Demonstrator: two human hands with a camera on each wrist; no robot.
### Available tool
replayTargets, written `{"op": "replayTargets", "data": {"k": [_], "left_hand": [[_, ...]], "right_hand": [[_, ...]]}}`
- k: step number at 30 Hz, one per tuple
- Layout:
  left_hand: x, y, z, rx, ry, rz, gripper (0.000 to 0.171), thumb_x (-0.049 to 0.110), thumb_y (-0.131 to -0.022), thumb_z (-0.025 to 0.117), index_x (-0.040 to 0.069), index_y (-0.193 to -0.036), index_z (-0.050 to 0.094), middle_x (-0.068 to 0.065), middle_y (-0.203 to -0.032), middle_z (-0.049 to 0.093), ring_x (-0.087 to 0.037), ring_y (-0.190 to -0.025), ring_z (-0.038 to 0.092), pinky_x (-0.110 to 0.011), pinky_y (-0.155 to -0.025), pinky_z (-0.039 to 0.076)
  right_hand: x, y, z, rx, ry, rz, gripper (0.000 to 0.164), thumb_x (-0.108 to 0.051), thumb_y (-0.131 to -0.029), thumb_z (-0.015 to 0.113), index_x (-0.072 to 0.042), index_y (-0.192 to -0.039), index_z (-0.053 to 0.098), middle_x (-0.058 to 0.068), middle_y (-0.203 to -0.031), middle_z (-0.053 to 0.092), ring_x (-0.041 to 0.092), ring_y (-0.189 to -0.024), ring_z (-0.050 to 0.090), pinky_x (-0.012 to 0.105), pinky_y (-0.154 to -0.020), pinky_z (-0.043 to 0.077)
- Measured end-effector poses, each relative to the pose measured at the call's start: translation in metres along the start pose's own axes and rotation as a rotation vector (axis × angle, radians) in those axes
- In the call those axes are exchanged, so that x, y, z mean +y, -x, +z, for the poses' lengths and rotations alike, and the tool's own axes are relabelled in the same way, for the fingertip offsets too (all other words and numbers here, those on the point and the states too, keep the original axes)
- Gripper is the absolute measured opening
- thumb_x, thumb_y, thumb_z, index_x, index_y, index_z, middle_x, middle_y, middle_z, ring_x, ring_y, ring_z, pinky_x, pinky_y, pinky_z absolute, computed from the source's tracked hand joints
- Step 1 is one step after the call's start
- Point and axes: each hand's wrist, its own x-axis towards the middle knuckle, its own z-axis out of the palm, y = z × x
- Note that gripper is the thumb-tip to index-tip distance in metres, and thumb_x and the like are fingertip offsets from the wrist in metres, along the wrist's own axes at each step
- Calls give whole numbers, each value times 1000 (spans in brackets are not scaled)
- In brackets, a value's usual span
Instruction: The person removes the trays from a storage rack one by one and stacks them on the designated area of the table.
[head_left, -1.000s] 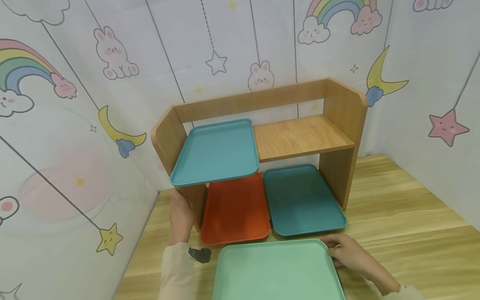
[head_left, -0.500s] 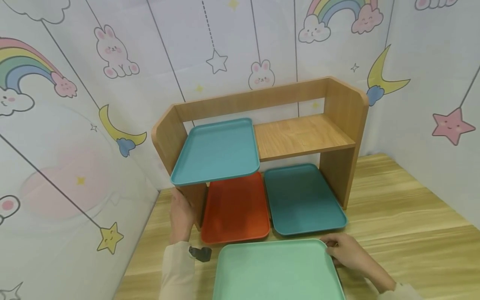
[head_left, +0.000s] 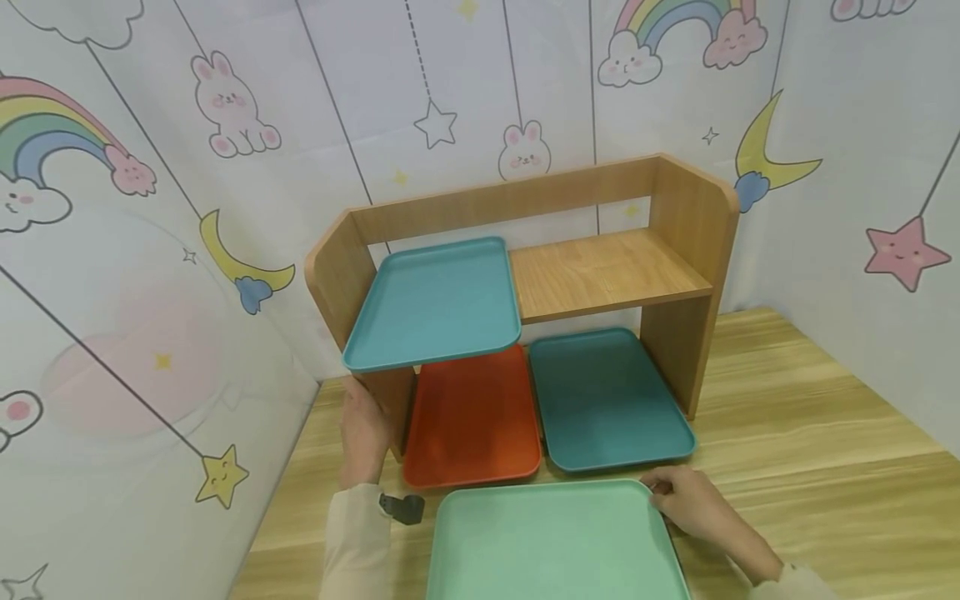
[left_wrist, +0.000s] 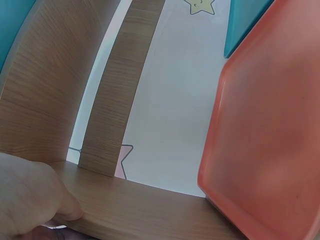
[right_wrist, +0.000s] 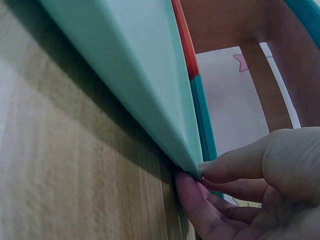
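A white backdrop [head_left: 465, 75] printed with rabbits, rainbows, moons and stars wraps round a wood-grain table [head_left: 810, 425]. On the table, against the back, stands a two-level wooden shelf [head_left: 615, 271].

In front of the shelf, nearest the person, is a light green tray [head_left: 555, 542]. Its far edge runs left to right, just short of the two trays in the lower level. Its near end falls outside the head view, so I cannot tell which way its long axis lies.

An upper teal tray [head_left: 435, 304] sits at the left of the top level, its front jutting past the board. Below, side by side, a lower teal tray [head_left: 611, 404] lies on the right and a red tray [head_left: 476, 421] on the left.

The right hand [head_left: 690, 500] is the one at the green tray, pinching its far right corner between thumb and fingers; the tray spreads leftward and back toward the person from that pinch. The forearm slants in from the lower right.

The left hand [head_left: 363, 429], pointing away from the person, grips the front edge of the shelf's left side panel, thumb on the inner face. A small dark band [head_left: 401, 507] circles that wrist.
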Motion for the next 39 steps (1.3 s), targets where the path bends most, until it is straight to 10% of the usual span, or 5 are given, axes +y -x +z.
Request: {"op": "replayTargets", "data": {"k": [39], "left_hand": [[-1, 1, 1, 29, 14, 21, 31, 0, -89, 41, -10, -118, 35, -35, -113, 54, -50, -103, 56, -60, -84, 44]], "right_hand": [[-10, 4, -3, 114, 98, -28, 25, -10, -88, 62, 1, -110, 66, 2, -90, 67, 15, -80, 63, 32, -69, 50]]}}
